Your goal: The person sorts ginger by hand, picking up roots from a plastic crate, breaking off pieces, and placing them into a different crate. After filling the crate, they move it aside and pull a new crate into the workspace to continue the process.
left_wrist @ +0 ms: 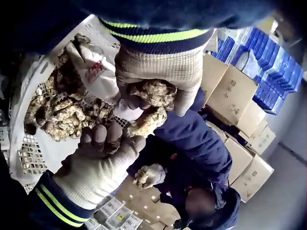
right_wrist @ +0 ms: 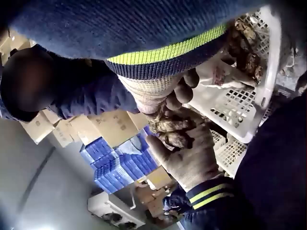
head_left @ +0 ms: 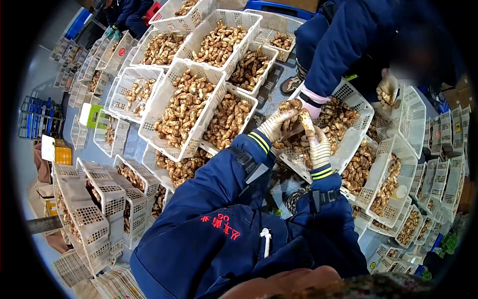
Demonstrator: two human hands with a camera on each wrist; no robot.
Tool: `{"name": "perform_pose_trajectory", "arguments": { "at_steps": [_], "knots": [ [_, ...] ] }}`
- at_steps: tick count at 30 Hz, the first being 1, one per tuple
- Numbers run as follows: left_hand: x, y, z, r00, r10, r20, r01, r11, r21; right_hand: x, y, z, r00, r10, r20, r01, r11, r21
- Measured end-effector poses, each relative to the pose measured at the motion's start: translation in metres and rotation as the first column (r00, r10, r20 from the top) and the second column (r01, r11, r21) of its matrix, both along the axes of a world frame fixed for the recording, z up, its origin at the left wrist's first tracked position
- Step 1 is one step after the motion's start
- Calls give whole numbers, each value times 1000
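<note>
My gloved left hand grips brown, knobbly mushrooms, with a dark cap showing under its fingers in the left wrist view. Beside it, my gloved right hand pinches a pale-stemmed mushroom between thumb and fingertips. Both hands are close together above a white plastic crate of mushrooms. In the right wrist view, mushrooms lie along the fingers of the left hand, and the right hand meets them from above. Another person's gloved hand reaches into the same crate.
White crates full of mushrooms stand to the left, and more to the right. The other person sits opposite, holding a mushroom in the other hand. Cardboard boxes and blue stacks are behind.
</note>
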State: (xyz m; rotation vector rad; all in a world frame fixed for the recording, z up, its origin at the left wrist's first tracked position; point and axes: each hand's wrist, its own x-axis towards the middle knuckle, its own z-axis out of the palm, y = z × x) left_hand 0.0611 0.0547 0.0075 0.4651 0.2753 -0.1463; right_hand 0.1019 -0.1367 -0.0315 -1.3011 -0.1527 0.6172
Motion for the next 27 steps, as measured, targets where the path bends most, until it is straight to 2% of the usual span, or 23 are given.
{"name": "perform_pose_trajectory", "arguments": {
  "at_steps": [1,4,5,6,8,11,14,15,18,22,26,27],
  "knots": [
    [-1,-2,3,1000,9,6,-9,1000,6,0,2,3,998,37,-43,-35,999,40],
    [0,-8,-1,998,-21,66,15,996,89,-17,14,7,985,-24,169,43,993,-111],
    [-3,-6,-2,999,-30,-37,35,989,143,-20,14,10,986,-4,168,28,989,-143],
    [2,-8,-12,999,-35,0,34,990,136,-20,12,13,963,67,260,21,947,-320],
    [1,-11,-12,999,32,35,-39,980,194,-16,7,-15,944,87,319,44,924,-379],
    [1,-10,-14,997,7,83,-23,980,196,-17,7,-2,897,124,424,112,865,-490],
    [0,-10,-6,999,17,44,-27,974,225,-19,7,12,904,131,408,128,826,-549],
    [-2,-10,3,1000,17,3,-18,969,246,-20,11,16,908,83,410,140,863,-485],
    [0,-11,-2,999,35,12,-37,966,256,-24,9,36,857,104,506,189,848,-495],
    [0,-11,-2,1000,18,12,-21,972,234,-20,6,30,792,151,591,257,796,-548],
    [1,-7,-7,999,-3,-46,14,973,230,-11,0,10,951,12,309,131,890,-438],
    [1,-6,-7,998,-6,-68,21,973,229,-7,-1,12,956,67,284,84,870,-486]
  ]
}}
